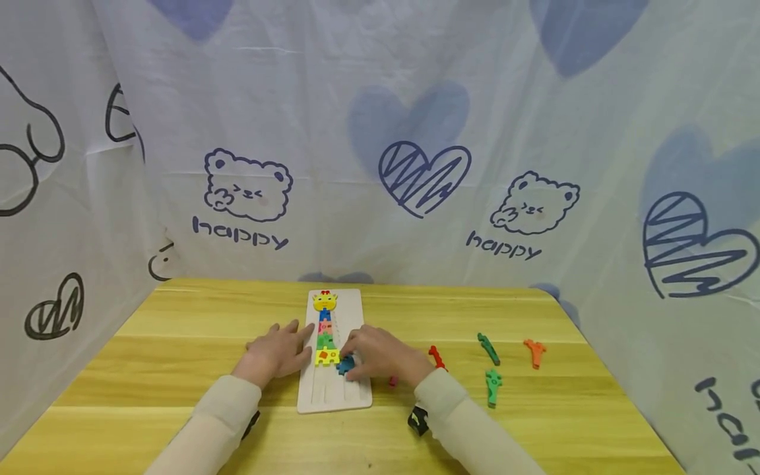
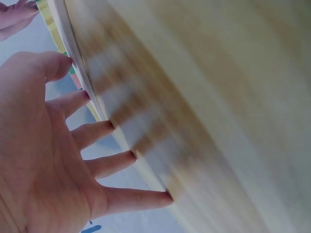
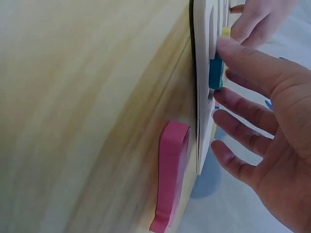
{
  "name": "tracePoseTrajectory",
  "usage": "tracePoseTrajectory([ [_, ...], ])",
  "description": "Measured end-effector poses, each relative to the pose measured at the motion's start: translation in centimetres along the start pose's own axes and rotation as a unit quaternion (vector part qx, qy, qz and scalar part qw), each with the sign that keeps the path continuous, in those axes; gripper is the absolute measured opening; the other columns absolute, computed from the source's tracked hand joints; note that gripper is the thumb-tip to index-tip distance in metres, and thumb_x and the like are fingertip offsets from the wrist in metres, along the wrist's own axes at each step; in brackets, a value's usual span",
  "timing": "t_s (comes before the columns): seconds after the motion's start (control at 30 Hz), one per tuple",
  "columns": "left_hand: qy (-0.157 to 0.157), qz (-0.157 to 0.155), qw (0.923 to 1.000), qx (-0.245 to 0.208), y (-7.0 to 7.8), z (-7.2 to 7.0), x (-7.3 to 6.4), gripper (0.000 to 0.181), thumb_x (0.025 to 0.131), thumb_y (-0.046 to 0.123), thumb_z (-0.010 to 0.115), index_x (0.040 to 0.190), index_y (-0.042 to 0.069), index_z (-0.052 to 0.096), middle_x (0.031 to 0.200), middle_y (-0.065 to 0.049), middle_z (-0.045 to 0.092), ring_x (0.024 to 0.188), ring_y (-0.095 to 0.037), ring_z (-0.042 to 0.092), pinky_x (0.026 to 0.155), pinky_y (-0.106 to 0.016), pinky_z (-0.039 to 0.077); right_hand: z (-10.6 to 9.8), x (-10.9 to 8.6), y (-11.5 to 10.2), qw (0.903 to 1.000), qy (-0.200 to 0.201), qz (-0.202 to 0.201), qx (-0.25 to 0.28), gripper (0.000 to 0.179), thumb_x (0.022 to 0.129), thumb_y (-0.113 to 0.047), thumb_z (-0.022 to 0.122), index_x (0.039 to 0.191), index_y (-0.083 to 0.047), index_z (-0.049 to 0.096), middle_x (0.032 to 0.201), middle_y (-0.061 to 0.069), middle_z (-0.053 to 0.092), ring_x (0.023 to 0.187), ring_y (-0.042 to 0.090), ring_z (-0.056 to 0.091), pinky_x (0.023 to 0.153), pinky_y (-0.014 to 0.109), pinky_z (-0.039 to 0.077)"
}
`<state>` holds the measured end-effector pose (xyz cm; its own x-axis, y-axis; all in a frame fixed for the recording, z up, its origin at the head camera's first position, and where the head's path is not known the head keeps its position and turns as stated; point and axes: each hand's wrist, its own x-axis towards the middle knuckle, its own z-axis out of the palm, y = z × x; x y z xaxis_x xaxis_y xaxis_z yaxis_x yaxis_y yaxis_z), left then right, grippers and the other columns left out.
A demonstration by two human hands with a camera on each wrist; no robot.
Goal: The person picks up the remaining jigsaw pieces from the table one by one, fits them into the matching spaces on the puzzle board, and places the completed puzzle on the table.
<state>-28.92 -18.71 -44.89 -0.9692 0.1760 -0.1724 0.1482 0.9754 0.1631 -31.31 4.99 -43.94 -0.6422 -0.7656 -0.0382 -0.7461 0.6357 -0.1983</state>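
Note:
A white puzzle board [image 1: 351, 313] lies on the table with a giraffe made of coloured pieces: a yellow head [image 1: 324, 303], then blue, pink, green and yellow neck and body pieces [image 1: 326, 341]. My right hand [image 1: 380, 356] pinches a blue puzzle piece [image 3: 215, 73] between thumb and fingers, at the board just below and right of the yellow body piece. The other right fingers are spread apart. To the left, my left hand [image 1: 274, 353] has its fingers extended, with fingertips [image 2: 111, 127] at the board's left edge and the tabletop. Shallow recesses show in the board's lower part.
Loose pieces lie to the right on the wooden table [image 1: 178, 343]: red [image 1: 437, 357], dark green [image 1: 489, 349], orange [image 1: 536, 353] and green [image 1: 493, 388]. A pink piece [image 3: 171, 170] lies beside the board. Printed cloth [image 1: 332, 198] hangs behind and at both sides.

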Motion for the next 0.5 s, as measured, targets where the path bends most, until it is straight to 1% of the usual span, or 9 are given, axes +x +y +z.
tracePoseTrajectory([
  [0.1,0.001,0.001,1.0000,0.001,0.01,0.04,0.01,0.059,0.105,0.042,0.045,0.160,0.021,0.041,0.166,-0.020,0.037,0.146,-0.059,0.036,0.091,-0.090,0.038,-0.14,-0.07,-0.24,0.9999,-0.002,0.004,0.011,0.042,0.090,-0.036,0.080,0.127,-0.017,0.075,0.124,-0.001,0.074,0.101,0.008,0.060,0.099,0.023,0.055],
  [0.3,-0.001,0.001,1.0000,0.004,0.05,0.11,0.11,0.059,0.105,0.042,0.045,0.160,0.021,0.041,0.165,-0.020,0.037,0.146,-0.059,0.036,0.092,-0.090,0.038,-0.16,-0.19,-0.26,0.9993,-0.006,0.008,0.036,0.044,0.091,-0.022,0.079,0.134,-0.014,0.069,0.117,-0.002,0.073,0.089,0.008,0.056,0.085,0.017,0.053],
  [0.4,-0.002,0.001,1.0000,0.005,0.05,0.13,0.17,0.059,0.105,0.042,0.045,0.160,0.022,0.040,0.166,-0.019,0.037,0.147,-0.058,0.035,0.092,-0.089,0.038,-0.21,-0.29,-0.12,0.9987,-0.008,0.010,0.049,0.044,0.091,-0.016,0.078,0.134,-0.014,0.068,0.120,-0.001,0.072,0.090,0.008,0.058,0.087,0.017,0.054],
  [0.5,-0.002,0.000,1.0000,0.007,0.06,0.13,0.17,0.059,0.105,0.042,0.046,0.160,0.022,0.040,0.166,-0.019,0.037,0.147,-0.058,0.035,0.092,-0.089,0.039,-0.29,-0.40,0.11,0.9985,-0.011,0.011,0.052,0.040,0.092,-0.010,0.077,0.131,-0.015,0.071,0.123,-0.001,0.072,0.094,0.009,0.060,0.091,0.018,0.055],
])
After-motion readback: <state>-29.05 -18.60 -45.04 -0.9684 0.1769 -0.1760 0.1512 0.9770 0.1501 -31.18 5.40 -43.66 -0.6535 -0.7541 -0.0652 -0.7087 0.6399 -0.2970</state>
